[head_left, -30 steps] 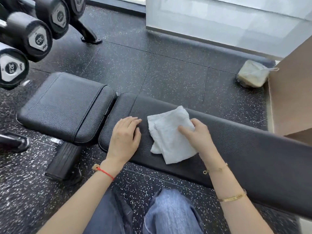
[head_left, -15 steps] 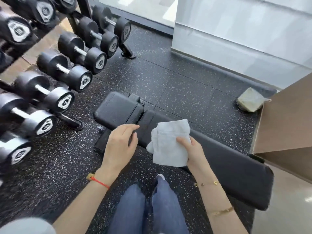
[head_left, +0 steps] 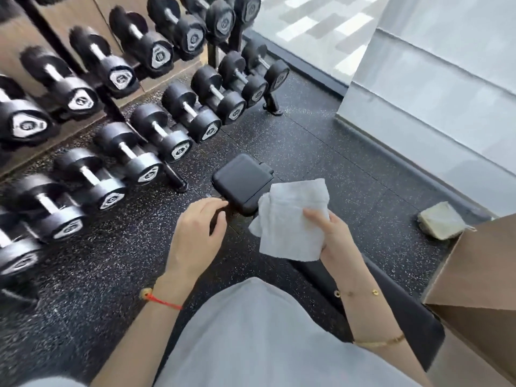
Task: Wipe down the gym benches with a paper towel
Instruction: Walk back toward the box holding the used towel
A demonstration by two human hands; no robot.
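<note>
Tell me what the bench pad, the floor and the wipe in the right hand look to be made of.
Bench pad: black vinyl or faux leather, likely; smooth with a soft sheen and a seamed edge.
Floor: looks like rubber gym tile, matte black with pale speckles and visible joints.
Paper towel: white, soft, crumpled, faintly textured; could pass for thin cloth. Right hand holds it.

White folded paper towel (head_left: 293, 219) covers the middle of the long black padded counter (head_left: 243, 181); the grey shirt (head_left: 251, 331) hides its near side. Leftmost black dumbbells (head_left: 16, 247) smear, cut by the edge.
</note>
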